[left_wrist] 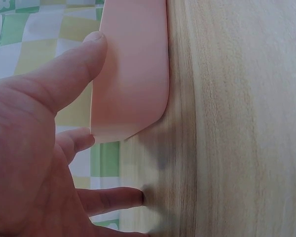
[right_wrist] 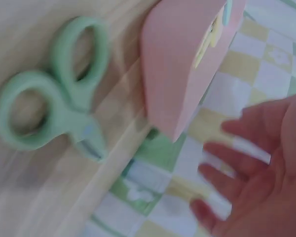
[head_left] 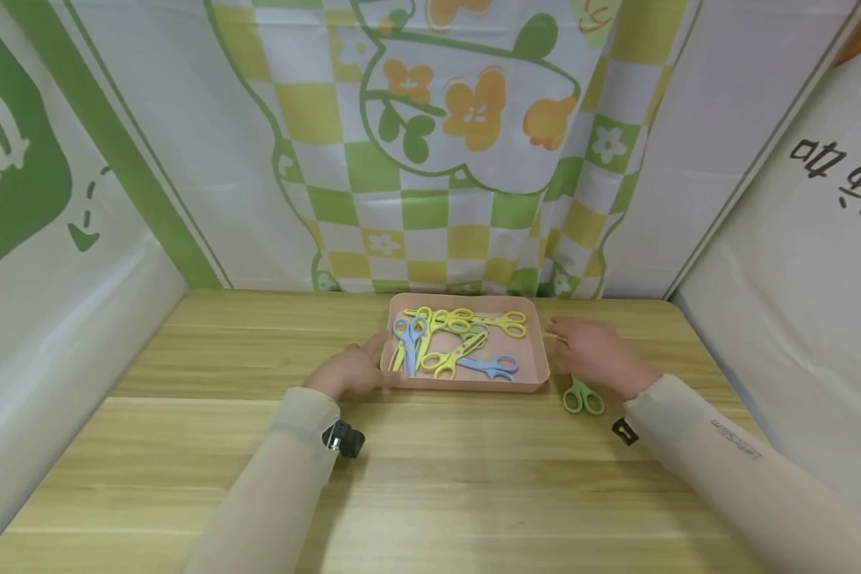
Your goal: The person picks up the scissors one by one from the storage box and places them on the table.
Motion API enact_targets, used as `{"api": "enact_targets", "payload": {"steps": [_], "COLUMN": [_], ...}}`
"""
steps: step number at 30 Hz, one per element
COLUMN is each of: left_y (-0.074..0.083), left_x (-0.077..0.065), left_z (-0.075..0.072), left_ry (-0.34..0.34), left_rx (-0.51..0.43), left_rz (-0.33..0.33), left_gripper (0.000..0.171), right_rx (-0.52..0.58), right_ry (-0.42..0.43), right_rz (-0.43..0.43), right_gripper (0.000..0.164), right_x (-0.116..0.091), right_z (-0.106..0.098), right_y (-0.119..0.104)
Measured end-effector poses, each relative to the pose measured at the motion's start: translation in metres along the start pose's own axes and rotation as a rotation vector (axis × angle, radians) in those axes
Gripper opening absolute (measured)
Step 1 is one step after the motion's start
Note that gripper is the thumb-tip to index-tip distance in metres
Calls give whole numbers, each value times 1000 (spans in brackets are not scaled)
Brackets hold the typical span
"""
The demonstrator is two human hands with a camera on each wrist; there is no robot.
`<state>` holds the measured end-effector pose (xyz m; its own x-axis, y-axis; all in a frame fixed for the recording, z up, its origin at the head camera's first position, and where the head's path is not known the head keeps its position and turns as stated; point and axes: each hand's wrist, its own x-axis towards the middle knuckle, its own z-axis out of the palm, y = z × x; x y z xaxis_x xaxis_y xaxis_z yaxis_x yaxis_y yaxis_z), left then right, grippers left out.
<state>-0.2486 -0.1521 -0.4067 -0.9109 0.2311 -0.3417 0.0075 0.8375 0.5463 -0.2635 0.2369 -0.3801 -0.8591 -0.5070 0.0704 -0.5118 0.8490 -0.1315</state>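
Note:
A shallow pink tray [head_left: 466,385] holds several pairs of child-size scissors, among them yellow scissors [head_left: 466,348] and blue scissors [head_left: 410,343]. At the tray's near left corner is my left hand [head_left: 347,371]; in the left wrist view its thumb [left_wrist: 91,54] rests against the tray wall and the other fingers extend past the corner. Green scissors [head_left: 579,396] lie on the table right of the tray, partly covered by my right hand in the head view. That right hand [head_left: 603,355] hovers beside the tray's right side, fingers loosely spread and nothing in them.
The wooden table [head_left: 430,478] meets a checked, flower-printed curtain [head_left: 445,207] right behind the tray. White printed panels close in the left and right sides. A dark camera strap [head_left: 344,438] sits on the left wrist.

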Motion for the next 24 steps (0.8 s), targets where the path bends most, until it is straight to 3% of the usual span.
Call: {"api": "enact_targets", "payload": {"steps": [3, 8, 15, 19, 24], "left_y": [0, -1, 0, -1, 0], "left_x": [0, 0, -1, 0, 1], "left_z": [1, 1, 0, -1, -1], "left_ry": [2, 7, 5, 6, 5], "left_rx": [-2, -8, 26, 24, 3], "left_rz": [-1, 3, 15, 15, 10], "left_gripper": [96, 95, 96, 96, 95], "right_rx": [118, 229, 214, 218, 224], "right_ry": [-66, -248, -403, -415, -347], "right_rz": [-70, -183, -151, -144, -248], "right_gripper": [42, 47, 59, 60, 34], "right_x": [11, 20, 26, 30, 39], "right_z": [2, 6, 19, 22, 21], "right_y": [-12, -32, -46, -45, -38]}}
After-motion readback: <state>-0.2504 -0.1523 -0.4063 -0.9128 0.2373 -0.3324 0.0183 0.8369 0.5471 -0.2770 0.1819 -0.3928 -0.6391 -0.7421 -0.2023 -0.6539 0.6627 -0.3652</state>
